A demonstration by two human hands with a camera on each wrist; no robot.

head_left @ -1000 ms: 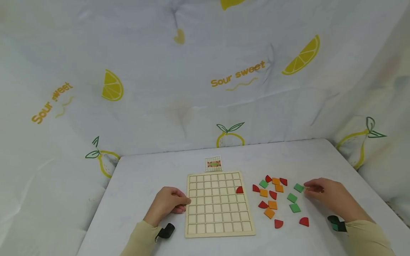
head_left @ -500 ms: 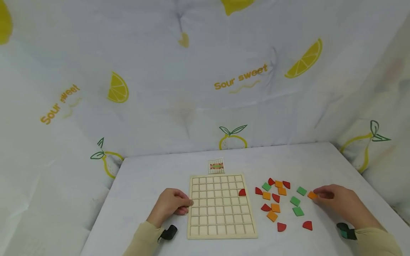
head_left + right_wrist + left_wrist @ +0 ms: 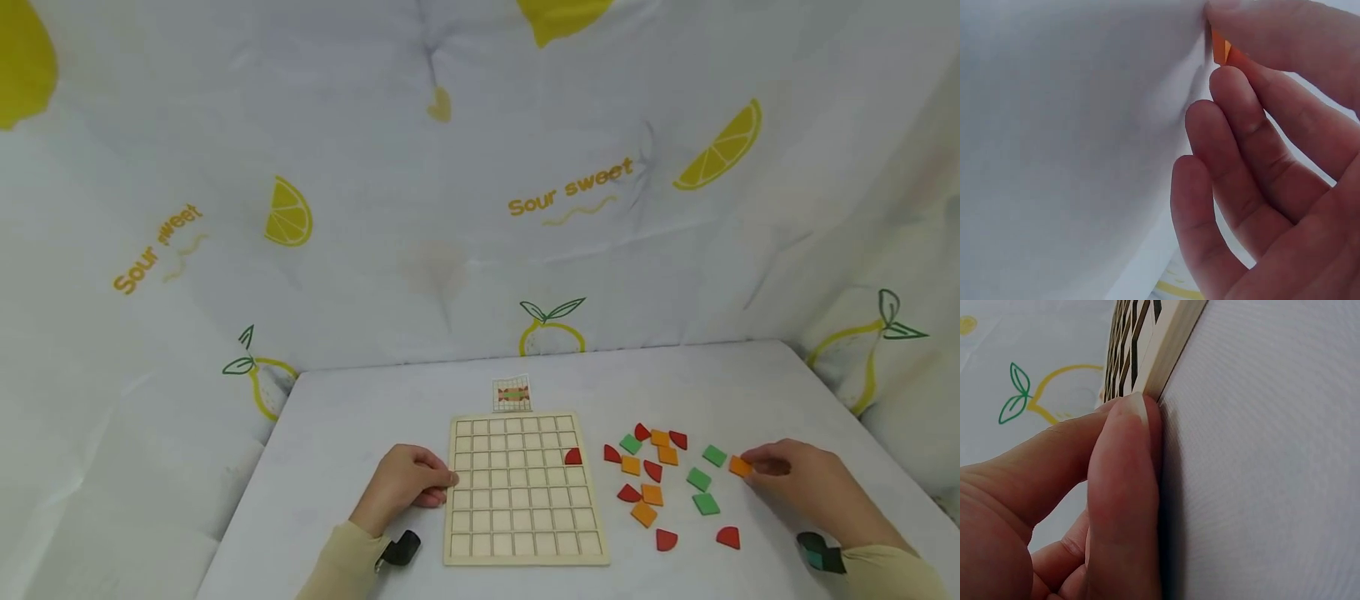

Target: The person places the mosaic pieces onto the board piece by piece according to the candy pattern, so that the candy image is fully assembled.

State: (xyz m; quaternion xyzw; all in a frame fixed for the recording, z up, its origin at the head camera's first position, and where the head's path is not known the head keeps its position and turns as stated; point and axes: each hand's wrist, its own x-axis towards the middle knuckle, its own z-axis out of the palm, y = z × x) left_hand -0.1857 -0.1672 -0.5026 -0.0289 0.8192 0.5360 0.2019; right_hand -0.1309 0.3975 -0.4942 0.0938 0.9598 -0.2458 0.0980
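Observation:
A pale wooden grid board point(image 3: 525, 560) lies on the table, with one red quarter-circle tile point(image 3: 573, 456) in a cell by its right side. My left hand point(image 3: 408, 479) is at the board's left edge; in the left wrist view its thumb point(image 3: 1124, 481) and forefinger pinch the board's corner edge point(image 3: 1169, 347). To the right of the loose tiles, my right hand point(image 3: 798, 479) pinches an orange square tile point(image 3: 739, 466) between thumb and forefinger. In the right wrist view only a small part of this orange tile point(image 3: 1219, 47) shows; the fingers hide the rest.
Between board and right hand lie several loose tiles: green diamonds point(image 3: 706, 503), orange squares point(image 3: 643, 514) and red quarter-circles point(image 3: 667, 540). A small pattern card point(image 3: 512, 393) touches the board's far edge. A white curtain with lemon prints hangs behind the table point(image 3: 375, 400).
The orange square tile, hidden by my right hand a second ago, now shows at its fingertips, which have drawn slightly right from the green tiles. The left hand stays at the board; the head view has shifted slightly.

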